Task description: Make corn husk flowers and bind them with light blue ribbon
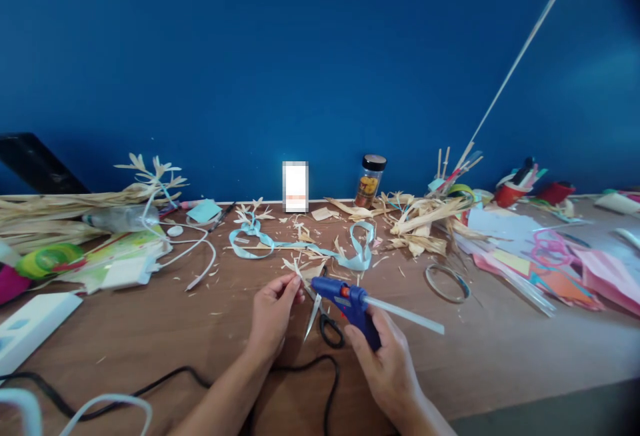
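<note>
My right hand point(383, 353) is wrapped round the handle of a blue hot glue gun point(345, 296), its nozzle pointing left. A long translucent glue stick point(405, 315) juts from the gun's back end. Close to the nozzle, my left hand point(274, 303) pinches a small piece of pale dried husk point(299, 268) between thumb and fingers. Under the two hands lie scissors point(331, 331) with black handles, their blades partly hidden. Beyond them a light blue ribbon point(356, 259) curls across the table among husk scraps.
Dried husks point(420, 223) are heaped at the back right, near a black-lidded jar point(371, 179). A tape roll point(447, 283) and coloured paper point(545, 276) lie to the right. A white power strip point(37, 329) sits at left, and a black cable point(170, 371) crosses the front.
</note>
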`<state>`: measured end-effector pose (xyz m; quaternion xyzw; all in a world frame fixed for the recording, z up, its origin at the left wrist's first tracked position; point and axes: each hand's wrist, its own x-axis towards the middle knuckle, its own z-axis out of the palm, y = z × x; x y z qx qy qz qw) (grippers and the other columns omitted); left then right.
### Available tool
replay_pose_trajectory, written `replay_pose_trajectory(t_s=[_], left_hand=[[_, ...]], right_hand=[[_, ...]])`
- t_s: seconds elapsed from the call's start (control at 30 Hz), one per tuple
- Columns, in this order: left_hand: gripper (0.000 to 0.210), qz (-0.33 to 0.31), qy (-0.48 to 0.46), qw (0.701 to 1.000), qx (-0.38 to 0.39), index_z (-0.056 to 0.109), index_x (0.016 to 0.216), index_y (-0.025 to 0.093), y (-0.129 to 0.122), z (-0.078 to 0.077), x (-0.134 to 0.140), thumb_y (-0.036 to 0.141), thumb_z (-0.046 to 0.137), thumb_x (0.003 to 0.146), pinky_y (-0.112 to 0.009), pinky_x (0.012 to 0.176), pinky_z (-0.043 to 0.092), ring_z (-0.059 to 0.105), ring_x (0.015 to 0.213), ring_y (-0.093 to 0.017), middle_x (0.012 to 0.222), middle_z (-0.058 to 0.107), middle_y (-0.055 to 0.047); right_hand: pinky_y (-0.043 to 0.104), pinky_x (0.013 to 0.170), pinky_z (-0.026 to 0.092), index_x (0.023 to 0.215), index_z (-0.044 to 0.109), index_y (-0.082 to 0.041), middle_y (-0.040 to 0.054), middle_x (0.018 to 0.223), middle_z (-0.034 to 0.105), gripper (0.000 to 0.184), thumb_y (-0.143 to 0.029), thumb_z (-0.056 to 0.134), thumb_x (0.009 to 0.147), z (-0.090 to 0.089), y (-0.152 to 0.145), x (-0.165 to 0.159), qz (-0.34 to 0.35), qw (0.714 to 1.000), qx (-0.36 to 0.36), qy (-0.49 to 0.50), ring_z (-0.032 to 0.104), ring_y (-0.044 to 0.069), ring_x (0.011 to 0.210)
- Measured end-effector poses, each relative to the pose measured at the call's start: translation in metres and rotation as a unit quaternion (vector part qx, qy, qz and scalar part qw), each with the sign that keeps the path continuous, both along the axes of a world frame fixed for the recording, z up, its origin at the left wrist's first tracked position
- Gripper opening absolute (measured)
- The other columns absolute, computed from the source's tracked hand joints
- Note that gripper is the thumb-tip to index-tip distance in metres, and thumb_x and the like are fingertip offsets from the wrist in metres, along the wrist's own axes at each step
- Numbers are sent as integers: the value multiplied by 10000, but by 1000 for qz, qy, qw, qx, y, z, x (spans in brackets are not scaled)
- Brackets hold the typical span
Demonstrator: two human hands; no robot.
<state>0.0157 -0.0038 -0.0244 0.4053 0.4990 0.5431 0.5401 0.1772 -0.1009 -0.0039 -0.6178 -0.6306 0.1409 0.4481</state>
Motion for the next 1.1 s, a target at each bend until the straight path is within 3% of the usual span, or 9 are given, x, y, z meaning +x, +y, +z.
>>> replay_pose_trajectory(t_s=[1.1], left_hand=[[305,16,-14,1000,-19,671,780,144,0,2,0,401,667,617,-222,556,422,542,521,-105,633,645,-3]], right_hand=[[344,800,457,1065,507,-183,90,968,633,278,-310,508,818,-3,-4,4,6,999,-36,14,584,230,889]])
